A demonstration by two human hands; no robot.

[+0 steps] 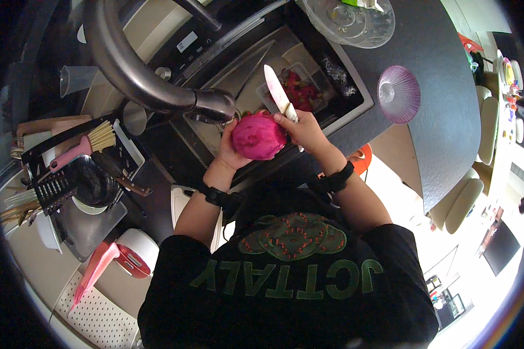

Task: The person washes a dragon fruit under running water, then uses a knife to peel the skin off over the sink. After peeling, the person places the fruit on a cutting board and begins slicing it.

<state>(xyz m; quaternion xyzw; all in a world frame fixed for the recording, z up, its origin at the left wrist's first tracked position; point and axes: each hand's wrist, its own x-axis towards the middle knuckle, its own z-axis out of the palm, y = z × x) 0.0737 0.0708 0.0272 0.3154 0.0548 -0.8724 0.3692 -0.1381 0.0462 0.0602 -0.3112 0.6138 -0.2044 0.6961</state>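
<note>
A pink dragon fruit [259, 135] lies in my left hand [231, 150], whose fingers cup its left side and underside. My right hand [305, 131] grips the handle of a kitchen knife [277, 90], its blade pointing up and away from the fruit. The right thumb is at the fruit's upper right edge. Behind the knife, down in the sink, a clear plastic container [268, 97] holds pink and red peel pieces [301, 92]. The fruit is near the sink's front edge.
A dark curved faucet [157, 87] reaches in from the upper left. A clear plastic bowl [362, 32] and a purple ribbed bowl [398, 94] stand on the right counter. At left are a black dish rack [54, 192], a pink-handled brush [76, 152] and a wooden-handled knife [133, 185].
</note>
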